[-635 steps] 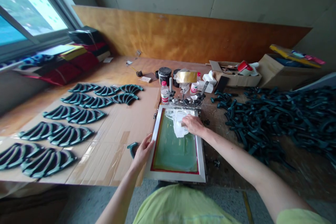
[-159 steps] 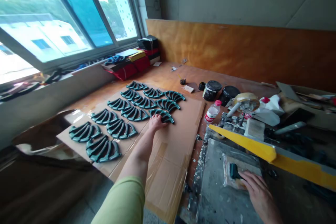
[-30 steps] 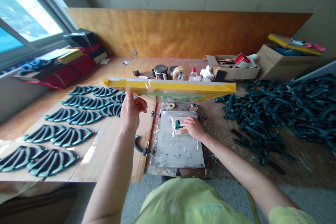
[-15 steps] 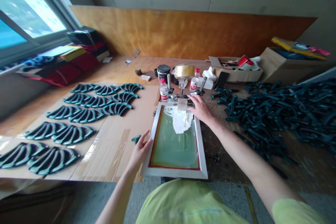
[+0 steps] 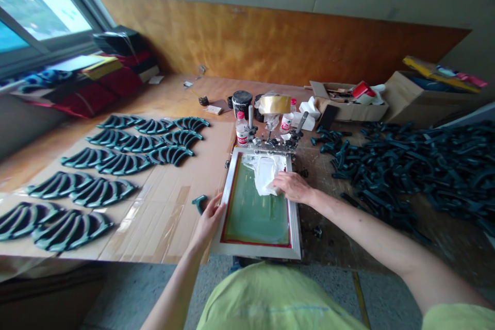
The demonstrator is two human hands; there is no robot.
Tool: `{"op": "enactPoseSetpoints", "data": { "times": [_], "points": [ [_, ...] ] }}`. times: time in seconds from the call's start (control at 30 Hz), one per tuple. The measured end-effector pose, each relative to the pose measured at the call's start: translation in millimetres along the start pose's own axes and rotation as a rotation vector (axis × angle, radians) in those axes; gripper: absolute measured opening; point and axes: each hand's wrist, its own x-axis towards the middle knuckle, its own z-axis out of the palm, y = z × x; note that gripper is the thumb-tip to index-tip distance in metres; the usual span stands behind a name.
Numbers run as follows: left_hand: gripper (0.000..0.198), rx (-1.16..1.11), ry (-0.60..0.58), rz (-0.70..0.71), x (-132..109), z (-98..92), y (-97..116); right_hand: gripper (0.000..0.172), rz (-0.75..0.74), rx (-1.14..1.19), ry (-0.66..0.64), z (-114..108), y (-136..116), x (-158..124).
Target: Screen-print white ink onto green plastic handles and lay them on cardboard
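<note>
A silkscreen frame (image 5: 297, 232) with green mesh and a red inner border lies flat before me. Thick white ink (image 5: 250, 161) covers the far part of its mesh. My right hand (image 5: 293, 186) is closed at the ink's right edge, over the mesh. It grips what looks like a flat pale scraper (image 5: 266, 172), which is hard to tell from the ink. At the frame's left side, my left hand (image 5: 211, 215) has its fingers closed on the edge. Just left of those fingers lies a single dark green curved part (image 5: 199, 202) on the cardboard.
Rows of dark green curved parts (image 5: 124, 162) lie on cardboard (image 5: 154, 216) at left. A heap of similar parts (image 5: 390, 175) covers the right side. Behind the frame are a metal clamp (image 5: 270, 144), a bottle (image 5: 241, 129), a black tub (image 5: 242, 104) and an open carton (image 5: 356, 111).
My right hand has come from the clamp towards me onto the white ink, and the pale plate near the clamp has moved with it. My left hand stays at the frame's edge.
</note>
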Motion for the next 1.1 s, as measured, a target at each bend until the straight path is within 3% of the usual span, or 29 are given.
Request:
{"op": "enactPoseSetpoints", "data": {
  "times": [0.13,0.27,0.37,0.47,0.53,0.7,0.77,0.87,0.93,1.0,1.1],
  "points": [
    [0.076,-0.004,0.014,0.008,1,0.8,-1,0.017,0.049,0.002,0.004,-11,5,7],
    [0.073,-0.014,0.005,0.014,0,-0.1,1,0.02,0.105,-0.06,0.194,12,-6,12],
    [0.071,-0.005,0.008,0.014,-2,-0.5,3,0.025,0.032,-0.049,0.206,30,-16,-2],
    [0.072,0.004,0.014,0.007,-5,-0.1,9,0.022,0.012,0.022,0.196,21,-13,-7],
    [0.074,-0.004,0.004,-0.009,-8,-0.5,18,0.026,0.062,0.077,0.227,5,-5,8],
    [0.081,-0.039,-0.022,-0.029,-23,-7.9,61,0.068,0.316,0.06,0.248,-32,23,63],
    [0.072,-0.062,-0.026,-0.001,-25,-10.9,82,0.067,0.399,0.001,0.296,-44,37,67],
    [0.062,-0.17,-0.01,0.107,-17,-7.9,115,0.05,0.516,-0.026,0.512,-55,59,45],
    [0.057,-0.297,0.007,0.252,-6,0.0,142,0.034,0.66,0.009,0.585,-49,70,20],
    [0.05,-0.381,0.006,0.378,7,9.3,170,0.022,0.796,0.068,0.523,-30,71,-4],
    [0.047,-0.391,-0.02,0.423,20,20.4,205,0.02,0.723,0.168,0.343,15,56,-23]
  ]
}}
